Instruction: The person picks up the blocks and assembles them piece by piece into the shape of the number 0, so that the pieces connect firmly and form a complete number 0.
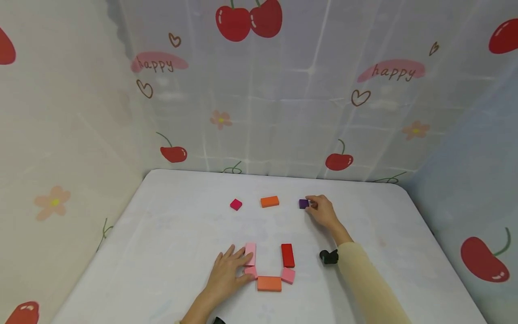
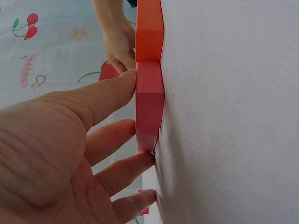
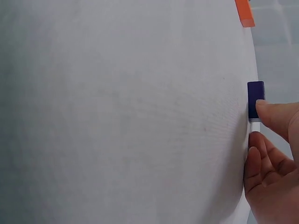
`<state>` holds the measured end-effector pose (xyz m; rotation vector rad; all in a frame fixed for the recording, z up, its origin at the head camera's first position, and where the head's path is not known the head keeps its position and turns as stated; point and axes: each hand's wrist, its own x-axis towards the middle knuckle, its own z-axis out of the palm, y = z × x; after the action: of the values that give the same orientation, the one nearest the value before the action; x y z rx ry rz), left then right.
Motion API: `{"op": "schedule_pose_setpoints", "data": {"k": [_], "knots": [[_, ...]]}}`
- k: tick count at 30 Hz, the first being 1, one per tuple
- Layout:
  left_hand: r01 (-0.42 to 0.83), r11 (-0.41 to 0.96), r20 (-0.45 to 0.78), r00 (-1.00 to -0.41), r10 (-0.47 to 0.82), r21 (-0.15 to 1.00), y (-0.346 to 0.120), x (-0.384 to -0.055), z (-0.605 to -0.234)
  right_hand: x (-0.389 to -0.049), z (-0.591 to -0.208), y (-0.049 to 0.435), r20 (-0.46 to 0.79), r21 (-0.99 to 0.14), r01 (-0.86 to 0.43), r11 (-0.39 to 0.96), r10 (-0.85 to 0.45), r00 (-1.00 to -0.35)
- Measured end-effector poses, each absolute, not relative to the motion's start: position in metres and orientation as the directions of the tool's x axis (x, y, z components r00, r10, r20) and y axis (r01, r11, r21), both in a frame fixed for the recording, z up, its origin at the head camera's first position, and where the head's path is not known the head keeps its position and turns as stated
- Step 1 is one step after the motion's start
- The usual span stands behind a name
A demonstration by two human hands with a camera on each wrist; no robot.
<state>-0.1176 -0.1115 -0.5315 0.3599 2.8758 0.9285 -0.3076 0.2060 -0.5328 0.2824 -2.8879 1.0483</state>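
Observation:
My right hand (image 1: 322, 212) pinches a small purple block (image 1: 303, 204) at the far side of the white table. In the right wrist view the thumb lies on the purple block (image 3: 255, 95) and the other fingers curl below it. My left hand (image 1: 227, 275) rests with spread fingers along the left side of a block arrangement, touching its long pink block (image 1: 251, 253) and a small pink block (image 1: 250, 271). An orange block (image 1: 269, 284) forms the near side. To the right stand another pink block (image 1: 288, 275) and a red block (image 1: 288, 255).
On the far part of the table (image 1: 178, 234) lie a crimson block (image 1: 236, 204) and an orange block (image 1: 270, 201), left of the purple one. A black wrist device (image 1: 328, 257) sits by the right sleeve. Cherry-printed curtains (image 1: 267, 103) hang around the table.

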Motion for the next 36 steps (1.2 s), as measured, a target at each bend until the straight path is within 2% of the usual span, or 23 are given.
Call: {"op": "schedule_pose_setpoints", "data": {"k": [22, 36], "knots": [[0.189, 0.780, -0.029, -0.966, 0.256, 0.597, -0.113, -0.117, -0.534, -0.296, -0.534, 0.202, 0.148, -0.635, -0.204, 0.745, -0.142, -0.979], [0.204, 0.773, -0.007, -0.965, 0.261, 0.600, -0.113, -0.116, -0.528, -0.260, -0.517, 0.192, 0.138, -0.651, -0.287, 0.702, -0.263, -0.955]]}}
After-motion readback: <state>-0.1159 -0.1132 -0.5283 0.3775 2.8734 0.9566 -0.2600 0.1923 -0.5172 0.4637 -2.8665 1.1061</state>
